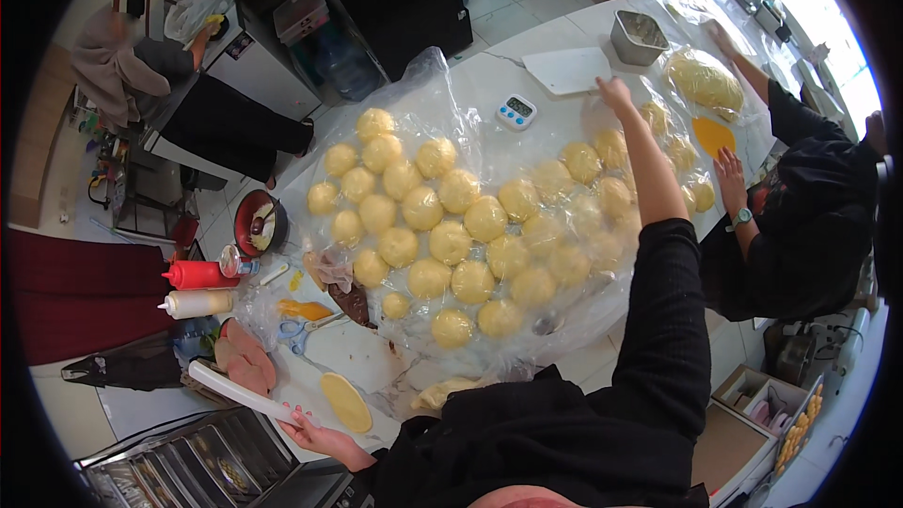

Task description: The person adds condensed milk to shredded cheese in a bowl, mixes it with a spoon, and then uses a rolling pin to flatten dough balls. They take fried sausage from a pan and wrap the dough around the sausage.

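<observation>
My left hand (320,437) is wrapped round one end of a white rolling pin (240,391), which slants up to the left over the table's near left part. Beside it lies a flat oval piece of rolled dough (346,402). Stretched far across the table, my right hand (614,96) has its fingers closed at the near right corner of a white flat board (564,70). Many round dough balls (451,242) sit under a clear plastic sheet (442,94) between my arms. One small dough ball (396,305) rests at their near left edge.
A digital timer (516,112) and a metal container (640,38) flank the board. A co-worker's hand (731,179) is by an orange scraper (713,135) and a dough mass (705,85). Scissors (306,330), squeeze bottles (198,304) and a bowl (246,223) lie left.
</observation>
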{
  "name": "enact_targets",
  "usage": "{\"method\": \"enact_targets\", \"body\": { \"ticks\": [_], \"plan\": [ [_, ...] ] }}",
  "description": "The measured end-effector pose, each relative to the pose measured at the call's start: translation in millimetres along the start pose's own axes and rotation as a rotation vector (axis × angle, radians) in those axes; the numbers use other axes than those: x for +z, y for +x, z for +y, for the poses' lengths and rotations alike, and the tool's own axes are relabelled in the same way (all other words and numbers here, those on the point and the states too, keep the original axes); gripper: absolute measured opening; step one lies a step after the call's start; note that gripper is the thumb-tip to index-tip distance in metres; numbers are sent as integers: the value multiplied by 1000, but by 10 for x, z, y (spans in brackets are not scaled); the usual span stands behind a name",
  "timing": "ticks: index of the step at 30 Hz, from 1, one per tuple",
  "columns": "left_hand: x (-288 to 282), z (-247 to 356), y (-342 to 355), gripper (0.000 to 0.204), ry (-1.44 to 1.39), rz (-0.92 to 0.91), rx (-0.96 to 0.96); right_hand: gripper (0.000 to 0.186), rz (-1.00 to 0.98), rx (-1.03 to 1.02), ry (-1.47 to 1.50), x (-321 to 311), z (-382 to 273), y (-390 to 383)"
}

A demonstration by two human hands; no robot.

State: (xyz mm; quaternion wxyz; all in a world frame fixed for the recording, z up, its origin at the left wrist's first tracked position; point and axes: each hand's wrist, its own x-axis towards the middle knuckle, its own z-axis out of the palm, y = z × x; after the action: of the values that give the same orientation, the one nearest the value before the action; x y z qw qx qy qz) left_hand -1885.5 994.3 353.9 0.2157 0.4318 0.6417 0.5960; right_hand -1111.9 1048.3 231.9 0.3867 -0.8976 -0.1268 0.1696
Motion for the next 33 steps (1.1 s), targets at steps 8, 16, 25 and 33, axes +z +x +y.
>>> {"method": "enact_targets", "body": {
  "ticks": [8,16,25,33],
  "plan": [
    [329,17,-29,40,-15,-105,-40,55,-395,-450,-849,-182,-375,-1157],
    [404,-1,35,38,-56,-192,-23,22,-382,-781,-722,-175,-84,-1103],
    [328,-93,146,38,-76,-167,-48,52,-585,-238,-819,-798,-645,-1182],
    [463,14,44,41,-103,-180,-36,64,-723,-835,-899,-458,-19,-947]
  ]
}}
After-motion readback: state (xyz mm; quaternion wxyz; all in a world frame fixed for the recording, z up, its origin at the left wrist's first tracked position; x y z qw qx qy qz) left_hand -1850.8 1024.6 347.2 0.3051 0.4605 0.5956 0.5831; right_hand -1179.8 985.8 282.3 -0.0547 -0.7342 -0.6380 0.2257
